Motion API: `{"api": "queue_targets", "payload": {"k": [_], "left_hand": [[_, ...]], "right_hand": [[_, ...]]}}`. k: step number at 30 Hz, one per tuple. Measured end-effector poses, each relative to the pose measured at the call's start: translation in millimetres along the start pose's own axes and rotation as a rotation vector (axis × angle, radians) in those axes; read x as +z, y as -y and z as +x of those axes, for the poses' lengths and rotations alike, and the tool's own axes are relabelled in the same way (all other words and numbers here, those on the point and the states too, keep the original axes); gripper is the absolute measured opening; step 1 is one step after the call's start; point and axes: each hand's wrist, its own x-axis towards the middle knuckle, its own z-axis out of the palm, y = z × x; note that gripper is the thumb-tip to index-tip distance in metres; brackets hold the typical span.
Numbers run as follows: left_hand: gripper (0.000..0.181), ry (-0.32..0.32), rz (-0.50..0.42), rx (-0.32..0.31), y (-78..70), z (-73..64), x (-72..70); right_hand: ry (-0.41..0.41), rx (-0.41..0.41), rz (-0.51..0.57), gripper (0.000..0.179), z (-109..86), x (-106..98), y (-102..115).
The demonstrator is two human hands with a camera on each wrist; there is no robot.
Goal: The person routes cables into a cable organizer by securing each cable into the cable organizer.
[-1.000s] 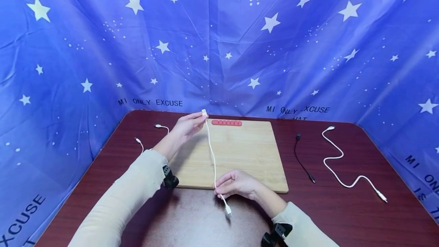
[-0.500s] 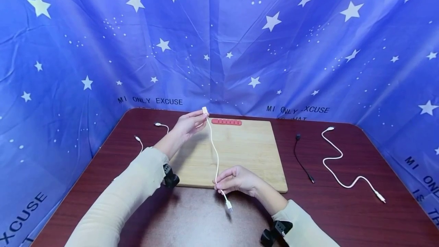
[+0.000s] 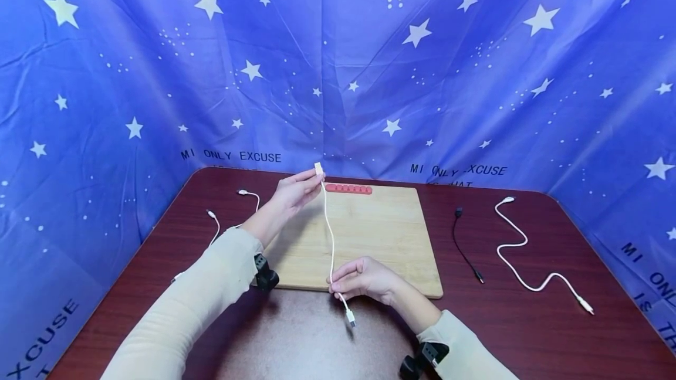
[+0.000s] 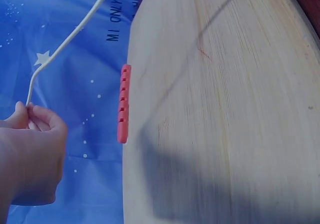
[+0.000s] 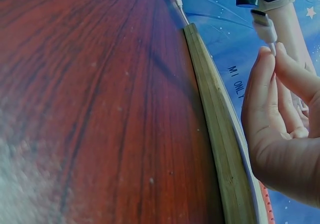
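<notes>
A white USB cable (image 3: 330, 230) stretches between my two hands above the wooden board (image 3: 385, 233). My left hand (image 3: 296, 192) pinches its far end, just below the USB plug (image 3: 318, 168), near the board's back edge. Lower down, my right hand (image 3: 367, 280) pinches the cable between thumb and fingertips at the board's front edge. The near plug (image 3: 351, 316) sticks out past those fingers, and in the right wrist view this white plug (image 5: 264, 27) points upward from the fingertips. A red slotted cable holder (image 3: 348, 189) lies along the board's back edge, with no cable in its slots.
On the right of the dark red table (image 3: 533, 339) lie a short black cable (image 3: 463, 248) and a longer white cable (image 3: 525, 243). White cable ends (image 3: 213, 216) show at the left, partly hidden by my left arm. A starry blue curtain (image 3: 364, 63) surrounds the table.
My left hand has shifted slightly to the right and the cable's far plug has risen a little with it. My right hand has stayed nearly still; both hands keep hold of the cable.
</notes>
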Motion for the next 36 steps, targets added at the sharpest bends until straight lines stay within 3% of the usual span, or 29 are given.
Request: {"api": "queue_targets", "payload": {"k": [12,20,29,36], "left_hand": [[0.042,0.002,0.002,0.018,-5.7,10.0,5.8],[0.041,0.01,0.104,0.026,-14.1,12.8,12.3],[0.04,0.067,0.19,0.048,-40.5,19.9,20.6],[0.04,0.113,0.247,0.069,-49.3,24.7,27.2]], "right_hand": [[-0.043,-0.007,0.033,0.013,1.6,-4.1,-1.8],[-0.08,-0.01,0.041,0.012,-0.2,-2.2,-0.3],[-0.326,-0.031,0.106,0.014,2.9,5.1,0.9],[-0.283,-0.053,0.15,0.01,3.8,1.7,4.8]]}}
